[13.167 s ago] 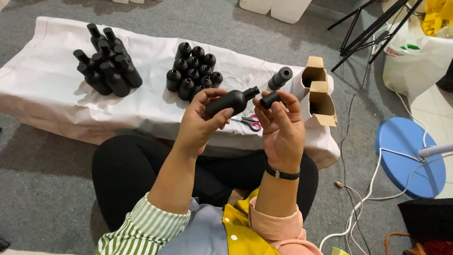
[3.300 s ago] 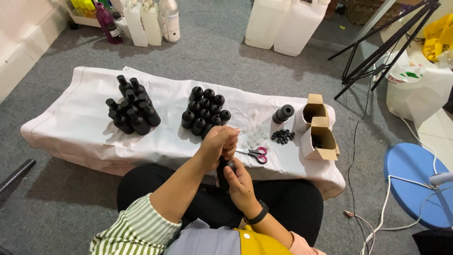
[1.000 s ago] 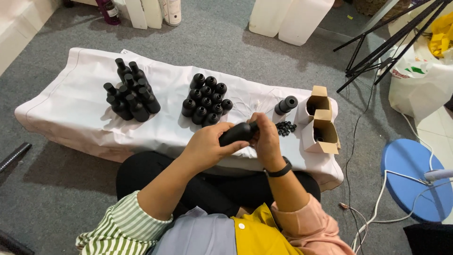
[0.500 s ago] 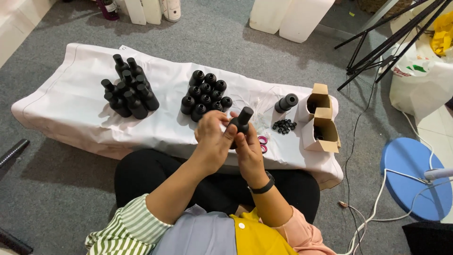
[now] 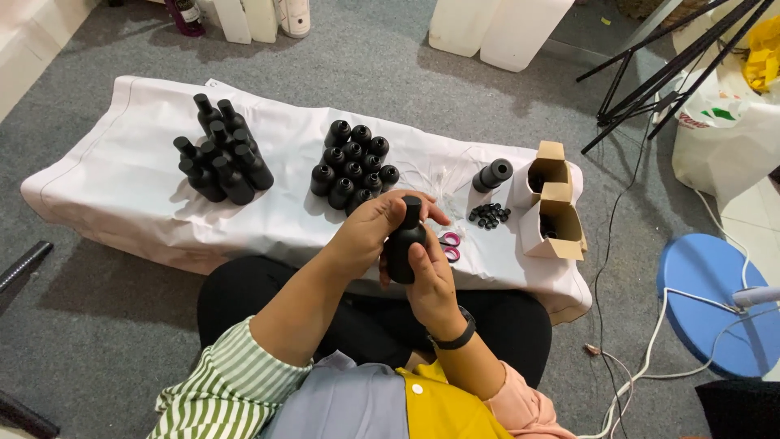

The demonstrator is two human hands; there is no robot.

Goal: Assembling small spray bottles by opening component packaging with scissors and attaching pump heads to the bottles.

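Bottle: a small black bottle (image 5: 404,248) stands nearly upright between both hands, above the person's lap and just in front of the near edge of the bench (image 5: 122,175).
Left grip: the left hand (image 5: 375,229) wraps the bottle from its left side, fingers curled over the shoulder and neck; its grip is clenched on the bottle.
Right grip: the right hand (image 5: 429,280) holds the bottle's lower body from below and the right, thumb lying up its front; it too is grasping the bottle. A dark band (image 5: 457,334) sits on that wrist.
Just past the grip: pink-handled scissors (image 5: 449,242) lie on the white cloth, partly hidden behind the right hand.
Beyond and right of the grip: a small heap of black caps (image 5: 488,215), then one black bottle lying on its side (image 5: 492,174), then two open cardboard boxes (image 5: 552,210) at the right end of the bench.
Straight beyond the grip: a tight cluster of upright open black bottles (image 5: 353,165), the nearest almost touching the left hand's fingertips in the view.
Beyond and left of the grip: a second cluster of capped black bottles (image 5: 219,160), well apart from the hands.
Far right of the grip: a round blue disc (image 5: 715,302) on the floor with white cables across it.
Far beyond: white jugs (image 5: 496,31) on the grey carpet.
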